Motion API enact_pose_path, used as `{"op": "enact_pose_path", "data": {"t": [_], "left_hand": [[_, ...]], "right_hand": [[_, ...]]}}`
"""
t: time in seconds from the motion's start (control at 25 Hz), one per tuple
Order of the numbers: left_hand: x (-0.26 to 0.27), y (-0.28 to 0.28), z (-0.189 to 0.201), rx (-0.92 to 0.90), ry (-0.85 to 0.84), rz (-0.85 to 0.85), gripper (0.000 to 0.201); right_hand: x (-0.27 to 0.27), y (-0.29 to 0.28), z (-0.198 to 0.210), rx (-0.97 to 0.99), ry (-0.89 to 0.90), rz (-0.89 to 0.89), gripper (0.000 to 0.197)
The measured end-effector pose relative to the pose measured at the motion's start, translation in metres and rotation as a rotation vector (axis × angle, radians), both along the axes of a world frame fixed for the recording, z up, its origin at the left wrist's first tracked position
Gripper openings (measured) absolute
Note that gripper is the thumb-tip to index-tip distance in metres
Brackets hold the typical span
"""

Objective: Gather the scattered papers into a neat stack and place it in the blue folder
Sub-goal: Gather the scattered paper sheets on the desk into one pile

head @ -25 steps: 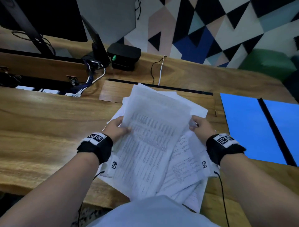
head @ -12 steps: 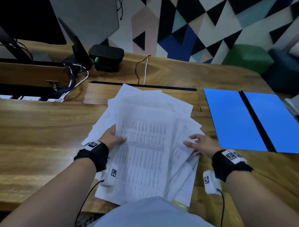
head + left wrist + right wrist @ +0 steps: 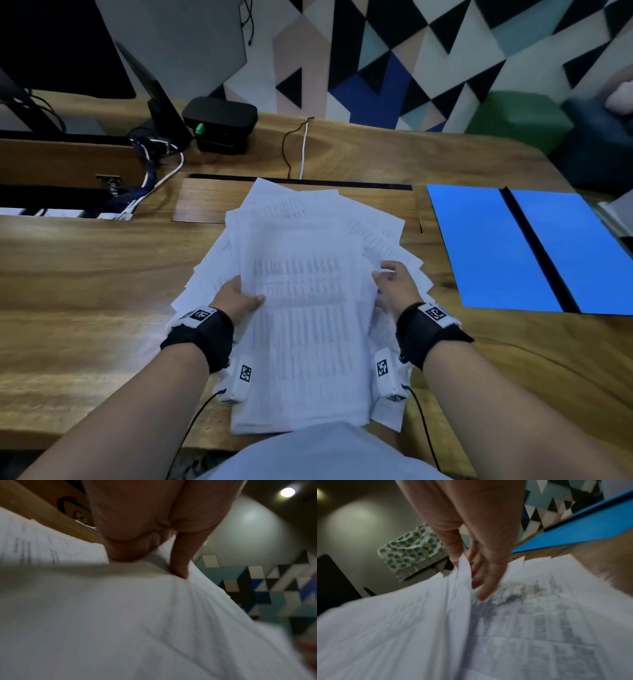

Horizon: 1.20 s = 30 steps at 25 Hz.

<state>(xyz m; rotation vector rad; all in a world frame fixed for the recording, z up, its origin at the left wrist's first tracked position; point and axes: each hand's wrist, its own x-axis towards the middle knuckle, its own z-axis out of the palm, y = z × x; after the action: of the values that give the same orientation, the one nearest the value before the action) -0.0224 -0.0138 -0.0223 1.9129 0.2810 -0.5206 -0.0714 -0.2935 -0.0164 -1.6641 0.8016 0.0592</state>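
A loose, fanned pile of printed papers point(image 3: 308, 325) lies on the wooden table point(image 3: 85, 291) in front of me. My left hand point(image 3: 246, 296) grips the pile's left edge. In the left wrist view its thumb point(image 3: 180, 566) presses on the top sheet point(image 3: 120, 615), and the other fingers are hidden beneath. My right hand point(image 3: 385, 277) is at the right edge of the upper sheets. In the right wrist view a raised sheet edge point(image 3: 464, 572) stands between thumb and fingers point(image 3: 484, 585). The blue folder point(image 3: 479, 246) lies open and flat to the right, also in the right wrist view point(image 3: 573, 531).
A black box point(image 3: 221, 123), a monitor stand point(image 3: 164, 102) and loose cables point(image 3: 303, 147) sit along the table's back. An open cable recess point(image 3: 51, 202) is at far left. A strip of bare wood separates the papers from the folder. A green seat point(image 3: 517, 116) is beyond the table.
The pile, held up in both hands a second ago, now lies on the table. My right hand let go, lay flat beside it, then moved in to take the upper sheets' right edge.
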Motion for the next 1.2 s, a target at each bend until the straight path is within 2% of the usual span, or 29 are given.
{"op": "enact_pose_path", "data": {"t": [0.12, 0.16, 0.2, 0.28, 0.32, 0.4, 0.52, 0.56, 0.64, 0.72, 0.8, 0.88, 0.92, 0.96, 1.04, 1.12, 1.2], "left_hand": [[-0.001, 0.018, -0.009, 0.118, -0.017, 0.144, 0.041], [-0.002, 0.024, -0.013, 0.154, -0.002, 0.141, 0.042], [-0.004, 0.027, -0.017, 0.183, 0.01, 0.132, 0.042], [-0.01, 0.026, -0.022, 0.182, 0.01, 0.111, 0.044], [-0.012, 0.02, -0.021, 0.149, -0.011, 0.098, 0.044], [-0.015, 0.003, -0.019, 0.13, -0.071, 0.041, 0.043], [-0.014, -0.025, -0.015, 0.17, -0.137, -0.071, 0.031], [-0.015, -0.032, -0.015, 0.171, -0.141, -0.107, 0.027], [-0.017, -0.043, -0.017, 0.168, -0.143, -0.18, 0.023], [-0.02, -0.052, -0.018, 0.158, -0.136, -0.246, 0.025], [-0.025, -0.059, -0.016, 0.103, -0.102, -0.317, 0.033], [-0.027, -0.064, -0.014, 0.061, -0.086, -0.318, 0.04], [-0.025, -0.065, -0.011, 0.045, -0.11, -0.263, 0.037], [-0.019, -0.065, -0.007, 0.032, -0.14, -0.192, 0.033], [-0.001, -0.062, -0.003, 0.078, -0.207, -0.08, 0.029], [0.019, -0.052, -0.003, 0.249, -0.246, -0.097, 0.038], [0.032, -0.046, -0.006, 0.425, -0.168, -0.224, 0.052]], "right_hand": [[-0.016, -0.026, -0.017, -0.459, 0.327, -0.079, 0.055], [-0.023, -0.034, -0.021, -0.537, 0.431, -0.062, 0.066], [-0.029, -0.041, -0.023, -0.531, 0.489, -0.05, 0.071], [-0.035, -0.043, -0.026, -0.379, 0.409, -0.125, 0.063], [-0.037, -0.038, -0.027, -0.314, 0.297, -0.197, 0.052], [-0.042, -0.025, -0.024, -0.323, 0.059, -0.313, 0.036], [-0.045, -0.013, -0.018, -0.343, -0.183, -0.384, 0.039], [-0.046, -0.011, -0.02, -0.289, -0.182, -0.376, 0.04], [-0.046, -0.01, -0.027, -0.154, -0.055, -0.315, 0.041], [-0.051, -0.006, -0.032, -0.064, 0.031, -0.222, 0.055], [-0.057, -0.004, -0.034, 0.079, -0.001, -0.109, 0.074], [-0.061, -0.004, -0.035, 0.248, 0.031, 0.024, 0.09], [-0.06, -0.006, -0.038, 0.278, 0.057, 0.041, 0.085], [-0.056, -0.009, -0.042, 0.247, 0.071, -0.007, 0.07], [-0.043, -0.018, -0.046, 0.147, 0.045, -0.206, 0.041], [-0.027, -0.029, -0.044, 0.078, 0.05, -0.331, 0.035], [-0.014, -0.032, -0.036, -0.04, 0.131, -0.328, 0.042]]}}
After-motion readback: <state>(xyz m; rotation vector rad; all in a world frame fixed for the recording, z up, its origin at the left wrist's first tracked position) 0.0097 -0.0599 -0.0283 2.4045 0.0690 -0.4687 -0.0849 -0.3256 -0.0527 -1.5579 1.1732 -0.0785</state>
